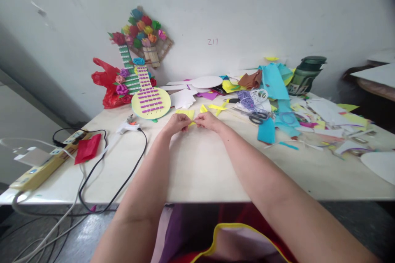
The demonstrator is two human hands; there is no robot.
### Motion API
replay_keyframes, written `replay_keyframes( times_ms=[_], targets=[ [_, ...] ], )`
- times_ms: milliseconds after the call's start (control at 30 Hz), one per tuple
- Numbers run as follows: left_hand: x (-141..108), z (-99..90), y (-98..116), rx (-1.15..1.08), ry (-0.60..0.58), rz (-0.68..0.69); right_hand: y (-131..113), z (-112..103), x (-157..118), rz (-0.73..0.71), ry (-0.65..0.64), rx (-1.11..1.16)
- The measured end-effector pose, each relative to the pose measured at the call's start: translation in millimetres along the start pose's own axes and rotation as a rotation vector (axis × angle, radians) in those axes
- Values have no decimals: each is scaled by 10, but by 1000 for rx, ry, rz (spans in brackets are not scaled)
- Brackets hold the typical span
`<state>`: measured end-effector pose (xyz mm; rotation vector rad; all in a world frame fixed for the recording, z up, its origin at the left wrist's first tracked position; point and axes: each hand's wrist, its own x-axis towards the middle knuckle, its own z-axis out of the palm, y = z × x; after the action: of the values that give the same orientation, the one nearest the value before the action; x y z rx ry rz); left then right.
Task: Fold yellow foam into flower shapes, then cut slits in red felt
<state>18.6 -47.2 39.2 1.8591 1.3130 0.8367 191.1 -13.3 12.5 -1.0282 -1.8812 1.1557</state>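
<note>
Yellow paper (191,123) — pinched (long axis unclear)

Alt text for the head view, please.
The left hand and right hand pinch yellow paper between them at a pale table. A glue gun and power strip lie left; scissors and paper scraps right.

- yellow piece (191,123): thin, matt paper
- tabletop (203,172): smooth, with a faint sheen
- red bag (109,82): crinkled, glossy plastic
- blue sheet (273,80): matt, crepe-like paper
- scissors (251,113): metal blades, dark plastic handles
- power strip (57,158): smooth, hard plastic
</note>
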Motion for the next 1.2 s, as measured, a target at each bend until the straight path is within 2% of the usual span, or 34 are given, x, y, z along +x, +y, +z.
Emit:
replay_keyframes(
  times_ms=[200, 367, 467, 667, 1000, 1200],
  targets=[
    [14, 13, 12, -7, 41, -12, 32, 22, 36, -57, 101, -20],
    [35, -10, -90, -43, 93, -94, 30, 3, 24, -24, 142, 35],
    [46, -27, -150, -137, 148, -69, 0, -7, 4, 11, 157, 112],
    [58, -23, -179, -324, 165, -7, -37, -1, -9, 53, 133, 249],
    [59, -9, -140, -455, 221, -152, -47, 44, -8, 109, 163, 296],
    [83, 82, -118, -442, 143, -161, -19, 26, -7, 100, 177, 380]
  ],
)
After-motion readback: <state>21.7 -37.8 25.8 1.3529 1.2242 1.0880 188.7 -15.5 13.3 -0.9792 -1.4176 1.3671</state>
